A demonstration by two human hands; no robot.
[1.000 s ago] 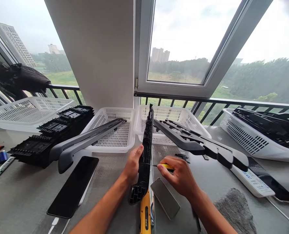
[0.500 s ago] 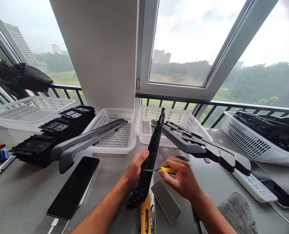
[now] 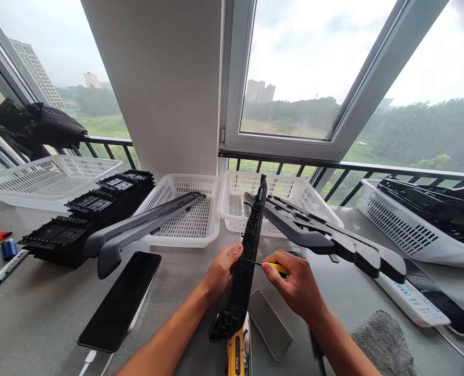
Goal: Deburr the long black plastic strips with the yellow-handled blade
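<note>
My left hand (image 3: 224, 269) is closed around a long black plastic part (image 3: 247, 256), which stands tilted with its ribbed inner side showing. Between the fingers of my right hand (image 3: 296, 282) is a yellow-handled knife (image 3: 277, 268). Its thin blade points left and lies across the middle of the black part, a little right of my left thumb. Whether the blade touches the plastic cannot be made out. Below the part's lower end lies a yellow tool (image 3: 235, 355), with a grey phone-like slab (image 3: 271, 325) beside it.
White baskets (image 3: 212, 235) stand along the back, two with long dark rails (image 3: 145, 222) leaning out. Stacked black parts (image 3: 59, 235) and a black phone (image 3: 120, 303) are at left. At right are a loaded basket (image 3: 400, 227), a power strip (image 3: 415, 303) and a grey cloth (image 3: 384, 342).
The black part has shifted slightly right and stands a bit more upright. My right hand and the knife have moved a little right, and the blade now crosses the part higher up.
</note>
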